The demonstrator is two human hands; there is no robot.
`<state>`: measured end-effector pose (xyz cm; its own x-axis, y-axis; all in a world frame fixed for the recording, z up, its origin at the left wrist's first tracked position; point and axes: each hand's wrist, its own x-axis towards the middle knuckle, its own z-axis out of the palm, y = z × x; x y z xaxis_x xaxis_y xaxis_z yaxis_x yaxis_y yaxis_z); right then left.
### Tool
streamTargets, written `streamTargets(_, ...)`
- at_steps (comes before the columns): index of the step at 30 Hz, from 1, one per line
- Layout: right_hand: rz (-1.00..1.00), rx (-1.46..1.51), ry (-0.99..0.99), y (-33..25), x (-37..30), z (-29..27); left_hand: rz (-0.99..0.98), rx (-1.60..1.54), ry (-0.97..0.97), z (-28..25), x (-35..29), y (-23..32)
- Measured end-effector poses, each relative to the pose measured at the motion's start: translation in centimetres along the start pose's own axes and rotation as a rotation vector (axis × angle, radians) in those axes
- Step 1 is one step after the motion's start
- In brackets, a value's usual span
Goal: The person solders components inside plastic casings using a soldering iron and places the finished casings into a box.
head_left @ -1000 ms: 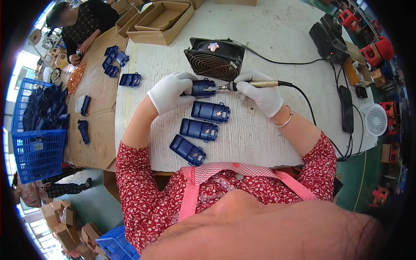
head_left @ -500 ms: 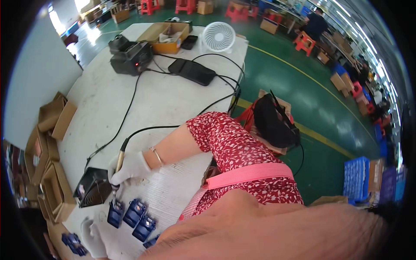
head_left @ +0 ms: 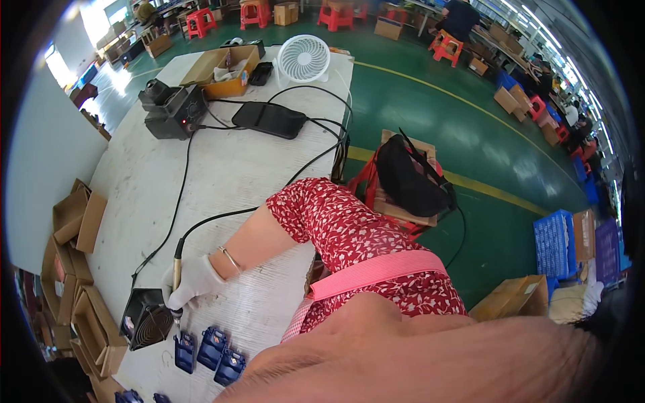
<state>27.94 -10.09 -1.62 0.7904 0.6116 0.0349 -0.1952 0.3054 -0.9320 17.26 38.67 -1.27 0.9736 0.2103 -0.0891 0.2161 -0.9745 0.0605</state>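
Note:
My right hand (head_left: 195,281), in a white glove, is closed around a soldering iron (head_left: 177,274) with a tan handle. The iron points down, and its tip is at the upper end of a small dark-blue plastic case (head_left: 185,352); whether it touches cannot be made out. Two more blue cases (head_left: 213,345) (head_left: 230,367) lie beside it. Close to my hand stands a black square fan (head_left: 149,317). More blue pieces (head_left: 127,396) show at the lower edge. My left hand is out of view.
A black cable runs from the iron across the white table (head_left: 255,168). On it stand a black soldering station (head_left: 176,111), a black phone-like slab (head_left: 270,119), a yellow box (head_left: 232,80) and a white fan (head_left: 304,59). Cardboard boxes (head_left: 94,329) line the left edge; a bag-topped stool (head_left: 410,178) stands right.
My left hand has dropped out of the picture at the bottom. The view has shifted, so the blue cases sit lower. My right hand still holds the soldering iron at the same case.

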Motion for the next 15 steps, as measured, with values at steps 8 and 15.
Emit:
streamTargets(8, -0.05, -0.012, -0.012, 1.0, 0.7, 0.0, 0.121, -0.021, 0.347, 2.0, 1.6, 1.9)
streamTargets(15, -0.065, 0.049, 0.029, 0.7, 0.2, -0.3, 0.737, -0.731, 0.184, 0.9, 0.8, 11.5)
